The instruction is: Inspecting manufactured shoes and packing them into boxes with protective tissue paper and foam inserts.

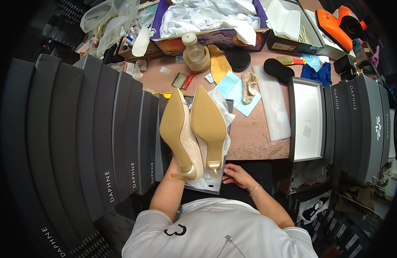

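A pair of gold, glittery high-heeled shoes (pixel 209 116) fills the middle of the view, tan soles turned up and pointed toes away from me. They are raised above an opened grey shoe box (pixel 213 189) lined with white tissue paper (pixel 227 116). My left forearm (pixel 169 189) runs up beneath the shoes. They hide my left hand, which appears to hold them from below. My right hand (pixel 237 175) is at the box's near right edge, fingers loosely bent and thumb apart, with nothing visible in it. Whether its fingertips touch the box is unclear.
Stacked dark shoe boxes (pixel 84 142) wall off the left; more boxes (pixel 357 124) and an upright white-lined lid (pixel 308 124) stand right. Behind are a jar (pixel 196 58), a yellow cloth (pixel 220 64), blue sheets (pixel 238 91), a brush (pixel 291 60) and a purple carton (pixel 261 32) of tissue.
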